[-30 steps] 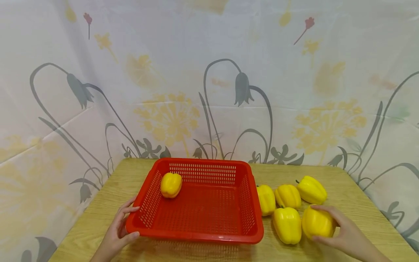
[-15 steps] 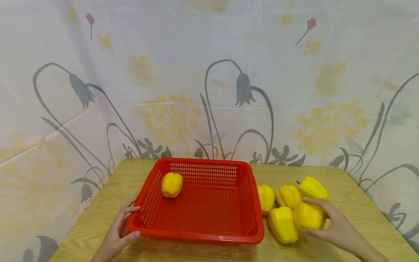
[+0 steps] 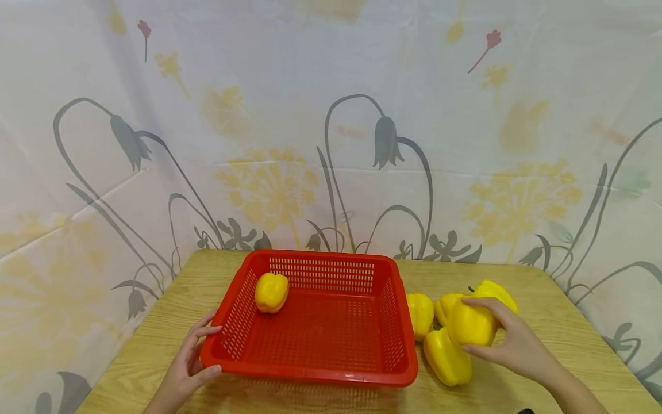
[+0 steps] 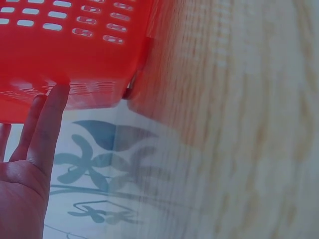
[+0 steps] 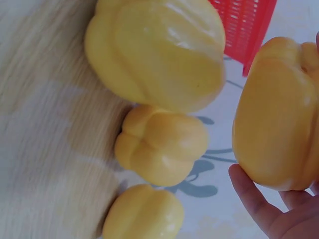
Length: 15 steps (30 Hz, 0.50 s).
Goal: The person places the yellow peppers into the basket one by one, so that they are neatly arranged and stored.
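Observation:
A red plastic basket (image 3: pixel 315 375) with slotted walls stands in the middle of the table. My left hand (image 3: pixel 182 363) holds its near left corner, thumb at the front rim and fingers along the left side; in the left wrist view, straight-looking fingers (image 4: pixel 47 129) touch the red wall. One yellow bell pepper (image 3: pixel 271 292) lies inside at the left. Right of the basket, my right hand (image 3: pixel 509 339) grips another yellow bell pepper (image 3: pixel 468 323) between thumb and fingers, raised above the others. The right wrist view shows this held pepper (image 5: pixel 276 119) at its right edge.
Several yellow bell peppers lie close together right of the basket: one against its wall (image 3: pixel 421 316), one in front (image 3: pixel 449 359), and one with a green stem behind (image 3: pixel 495 294). A flower-patterned cloth (image 3: pixel 279 126) hangs behind the wooden table (image 3: pixel 561 328).
My right hand has lifted its bell pepper and carried it leftward and up, towards the basket. The front loose pepper has tilted and shifted slightly left. My left hand stays at the basket corner.

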Available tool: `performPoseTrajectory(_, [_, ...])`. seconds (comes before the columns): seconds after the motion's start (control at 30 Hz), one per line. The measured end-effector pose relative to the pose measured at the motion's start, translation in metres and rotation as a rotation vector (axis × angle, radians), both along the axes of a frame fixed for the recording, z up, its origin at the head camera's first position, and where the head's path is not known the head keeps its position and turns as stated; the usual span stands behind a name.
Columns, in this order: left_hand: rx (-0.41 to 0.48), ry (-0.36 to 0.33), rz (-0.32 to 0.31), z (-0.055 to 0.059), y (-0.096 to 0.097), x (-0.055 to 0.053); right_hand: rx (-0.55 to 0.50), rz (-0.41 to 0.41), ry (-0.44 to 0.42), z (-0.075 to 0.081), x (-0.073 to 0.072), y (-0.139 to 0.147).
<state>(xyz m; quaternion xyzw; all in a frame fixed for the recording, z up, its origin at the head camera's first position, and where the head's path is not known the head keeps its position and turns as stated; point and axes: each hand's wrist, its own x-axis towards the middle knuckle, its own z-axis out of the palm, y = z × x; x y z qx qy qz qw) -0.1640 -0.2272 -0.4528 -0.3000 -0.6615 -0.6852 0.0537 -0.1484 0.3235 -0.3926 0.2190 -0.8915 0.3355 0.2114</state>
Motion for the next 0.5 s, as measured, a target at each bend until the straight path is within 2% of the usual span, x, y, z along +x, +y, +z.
performPoseTrajectory(0.27, [-0.007, -0.007, 0.014, -0.001, 0.0, 0.0, 0.003, 0.021, -0.02, 0.009, -0.008, -0.016])
performPoseTrajectory(0.5, [-0.001, 0.003, 0.017, -0.001, 0.0, 0.0, 0.026, 0.051, -0.004, 0.016, -0.015, -0.032])
